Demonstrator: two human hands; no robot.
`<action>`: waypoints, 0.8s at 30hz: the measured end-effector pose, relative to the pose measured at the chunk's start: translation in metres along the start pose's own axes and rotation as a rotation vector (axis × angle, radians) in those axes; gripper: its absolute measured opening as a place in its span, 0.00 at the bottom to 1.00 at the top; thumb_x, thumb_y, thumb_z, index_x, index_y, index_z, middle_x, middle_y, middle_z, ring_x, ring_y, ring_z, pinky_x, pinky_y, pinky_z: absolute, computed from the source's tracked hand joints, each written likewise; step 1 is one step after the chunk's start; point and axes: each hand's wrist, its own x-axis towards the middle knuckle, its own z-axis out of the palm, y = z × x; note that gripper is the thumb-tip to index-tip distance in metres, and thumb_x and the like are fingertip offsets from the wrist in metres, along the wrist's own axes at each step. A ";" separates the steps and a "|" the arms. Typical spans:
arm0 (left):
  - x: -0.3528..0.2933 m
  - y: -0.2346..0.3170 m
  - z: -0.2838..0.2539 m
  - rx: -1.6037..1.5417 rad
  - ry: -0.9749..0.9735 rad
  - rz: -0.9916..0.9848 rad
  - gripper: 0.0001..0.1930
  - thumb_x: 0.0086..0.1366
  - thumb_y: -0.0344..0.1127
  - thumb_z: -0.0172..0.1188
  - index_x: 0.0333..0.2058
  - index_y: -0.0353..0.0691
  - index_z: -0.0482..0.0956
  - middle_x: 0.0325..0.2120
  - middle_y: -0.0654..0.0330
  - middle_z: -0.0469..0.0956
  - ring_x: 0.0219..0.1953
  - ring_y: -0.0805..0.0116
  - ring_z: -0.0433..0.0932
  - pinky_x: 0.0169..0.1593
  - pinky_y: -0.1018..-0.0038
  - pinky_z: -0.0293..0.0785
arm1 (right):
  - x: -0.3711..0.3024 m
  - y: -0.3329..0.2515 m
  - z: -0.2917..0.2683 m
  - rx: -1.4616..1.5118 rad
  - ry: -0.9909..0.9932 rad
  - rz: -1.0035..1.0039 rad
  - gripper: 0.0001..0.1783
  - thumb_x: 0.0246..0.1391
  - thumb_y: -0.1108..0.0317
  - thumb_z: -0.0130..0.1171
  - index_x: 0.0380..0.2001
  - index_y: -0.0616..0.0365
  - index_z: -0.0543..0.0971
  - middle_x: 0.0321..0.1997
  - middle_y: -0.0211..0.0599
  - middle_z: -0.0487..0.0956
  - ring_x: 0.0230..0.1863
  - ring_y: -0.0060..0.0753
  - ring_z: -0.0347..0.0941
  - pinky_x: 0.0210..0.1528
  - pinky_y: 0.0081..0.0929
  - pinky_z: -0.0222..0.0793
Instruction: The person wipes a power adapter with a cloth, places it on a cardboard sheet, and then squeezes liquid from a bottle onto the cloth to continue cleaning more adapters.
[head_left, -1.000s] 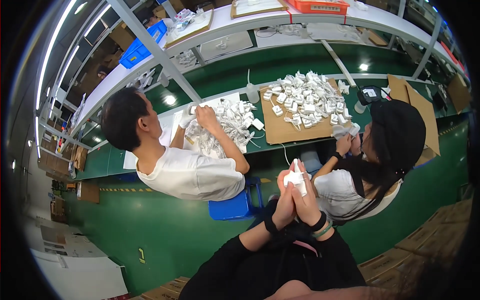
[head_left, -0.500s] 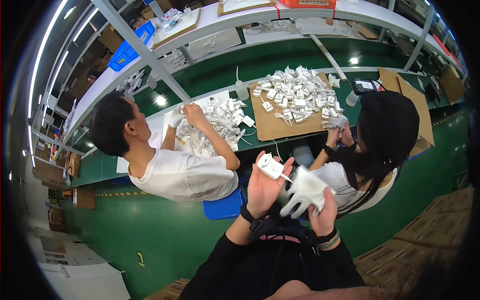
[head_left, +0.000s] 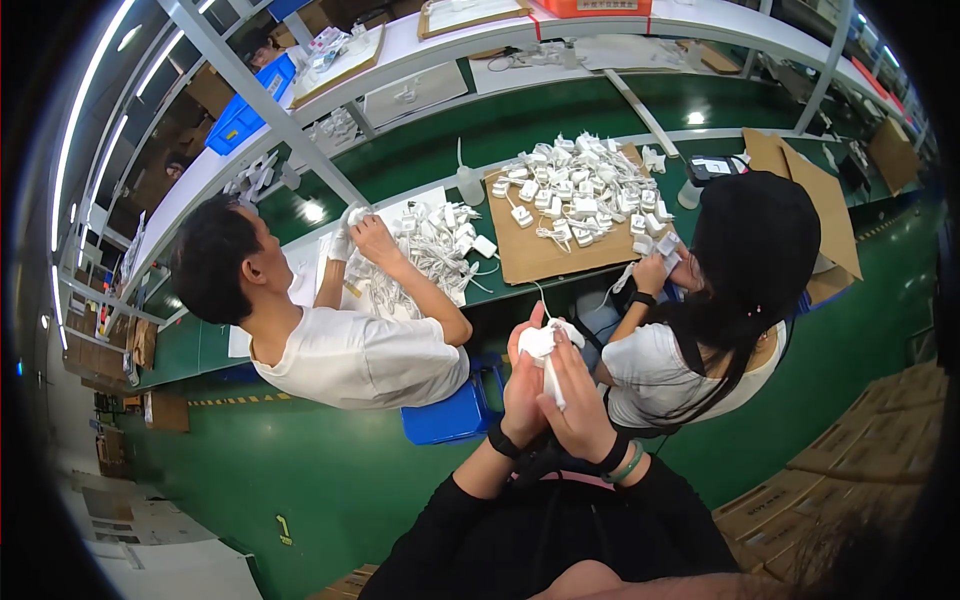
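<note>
My left hand and my right hand are pressed together in front of me, with white material between them. My left hand is closed round a white power adapter, now mostly hidden by cloth and fingers; its thin cable rises above the fingertips. In my right hand a white cloth glove is gripped against the adapter, with a strip of it hanging between the palms. Exactly where cloth ends and adapter begins I cannot tell.
A pile of white adapters lies on a cardboard sheet on the green bench. Two seated co-workers handle adapters, left and right of me. Beside the left one stands a blue stool. Stacked cartons are at the right.
My right hand has brought the glove leftward onto the adapter, and both hands have closed together round them. My left palm, open beneath the adapter before, has curled up.
</note>
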 end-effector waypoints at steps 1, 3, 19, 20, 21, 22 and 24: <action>-0.001 -0.003 0.000 0.000 0.001 0.001 0.23 0.69 0.40 0.42 0.59 0.46 0.49 0.66 0.57 0.43 0.64 0.57 0.54 0.65 0.62 0.50 | 0.003 0.001 0.000 0.074 0.027 0.035 0.34 0.55 0.64 0.49 0.61 0.70 0.56 0.66 0.57 0.55 0.67 0.56 0.49 0.67 0.38 0.46; -0.009 -0.011 0.001 0.086 -0.051 0.027 0.22 0.69 0.40 0.42 0.59 0.45 0.50 0.66 0.56 0.44 0.64 0.59 0.54 0.64 0.63 0.53 | 0.008 -0.003 0.000 0.227 0.078 0.106 0.34 0.55 0.64 0.50 0.61 0.70 0.56 0.66 0.56 0.55 0.67 0.56 0.49 0.67 0.38 0.45; 0.027 0.021 -0.055 -0.110 -0.093 -0.026 0.18 0.70 0.49 0.41 0.53 0.48 0.58 0.39 0.54 0.69 0.37 0.55 0.75 0.37 0.62 0.75 | -0.036 0.014 -0.020 1.398 0.247 0.633 0.28 0.66 0.56 0.34 0.61 0.65 0.59 0.61 0.41 0.65 0.59 0.31 0.64 0.60 0.29 0.57; 0.027 0.022 -0.054 -0.278 -0.160 -0.126 0.18 0.70 0.49 0.41 0.53 0.48 0.58 0.36 0.56 0.69 0.34 0.56 0.75 0.33 0.63 0.75 | -0.033 0.012 -0.022 1.424 0.393 0.641 0.29 0.66 0.54 0.34 0.61 0.64 0.59 0.61 0.41 0.65 0.58 0.30 0.65 0.59 0.29 0.58; 0.024 0.023 -0.053 -0.276 -0.161 -0.125 0.18 0.70 0.49 0.41 0.53 0.48 0.58 0.36 0.56 0.69 0.34 0.56 0.75 0.33 0.63 0.75 | -0.030 0.009 -0.020 1.425 0.392 0.638 0.29 0.66 0.54 0.34 0.61 0.64 0.59 0.61 0.41 0.65 0.58 0.30 0.65 0.59 0.29 0.58; 0.019 0.025 -0.040 -0.152 -0.108 -0.164 0.18 0.70 0.48 0.41 0.53 0.47 0.58 0.36 0.56 0.69 0.35 0.58 0.74 0.34 0.65 0.74 | -0.029 0.005 -0.017 1.292 0.391 0.544 0.30 0.65 0.54 0.36 0.62 0.64 0.59 0.61 0.43 0.65 0.59 0.33 0.64 0.59 0.31 0.58; 0.008 0.029 -0.019 0.099 -0.003 -0.237 0.16 0.70 0.45 0.42 0.52 0.46 0.59 0.37 0.56 0.69 0.35 0.61 0.73 0.36 0.67 0.74 | -0.026 -0.004 -0.010 1.023 0.381 0.361 0.31 0.63 0.53 0.39 0.62 0.64 0.58 0.62 0.46 0.64 0.60 0.38 0.63 0.60 0.34 0.57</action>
